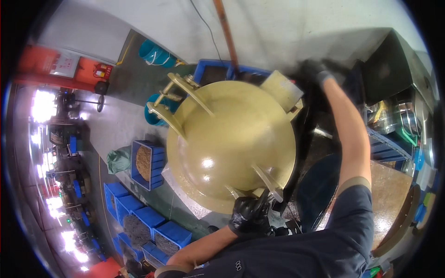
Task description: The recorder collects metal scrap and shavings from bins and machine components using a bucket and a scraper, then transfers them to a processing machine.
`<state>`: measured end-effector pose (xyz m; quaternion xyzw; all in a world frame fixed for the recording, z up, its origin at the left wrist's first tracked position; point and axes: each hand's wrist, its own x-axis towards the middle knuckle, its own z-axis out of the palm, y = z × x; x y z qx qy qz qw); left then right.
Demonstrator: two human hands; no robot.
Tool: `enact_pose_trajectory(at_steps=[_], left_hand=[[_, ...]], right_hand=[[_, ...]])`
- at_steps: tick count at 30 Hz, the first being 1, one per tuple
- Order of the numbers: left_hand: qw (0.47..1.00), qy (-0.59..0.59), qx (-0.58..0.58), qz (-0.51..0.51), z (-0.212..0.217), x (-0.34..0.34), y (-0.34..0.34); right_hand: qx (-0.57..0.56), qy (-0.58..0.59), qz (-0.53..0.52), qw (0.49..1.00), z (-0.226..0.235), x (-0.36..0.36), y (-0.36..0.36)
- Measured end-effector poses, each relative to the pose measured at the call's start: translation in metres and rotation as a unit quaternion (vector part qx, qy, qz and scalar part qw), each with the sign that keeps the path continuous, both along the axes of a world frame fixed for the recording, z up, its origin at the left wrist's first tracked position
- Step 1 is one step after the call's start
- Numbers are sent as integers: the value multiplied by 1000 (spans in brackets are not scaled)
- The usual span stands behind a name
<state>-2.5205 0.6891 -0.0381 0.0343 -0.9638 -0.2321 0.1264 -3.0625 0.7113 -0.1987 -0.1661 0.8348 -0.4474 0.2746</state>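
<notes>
A large round machine with a domed, yellow-green metal lid [232, 139] fills the middle of the view. At its near edge, two metal brackets stick out from the lid. My left hand [250, 214], in a black glove, is closed around the lid's handle [270, 183] between those brackets; its fingers partly cover the grip. My right arm stretches far forward past the lid's right side. Also in a black glove, my right hand [314, 70] is by the wall, near a small box [281, 89] on the machine's rim. Blur and dark surroundings hide its fingers.
A spring hinge [169, 95] rises at the lid's far left. Blue crates [153, 171] with loose material and a teal bucket [156, 54] stand on the floor to the left. On the right are a dark metal cabinet [389, 65] and a brown tabletop [387, 185].
</notes>
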Motion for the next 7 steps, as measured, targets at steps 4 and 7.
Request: enact_pose_trajectory(at_steps=[4,7], left_hand=[[997,-58,-46,-6,-3,10,-4],[996,-68,34,44,4,16,5]], right_hand=[[166,217,297,915,-11,53,-55],[108,-16,286,952,34,76,-79]])
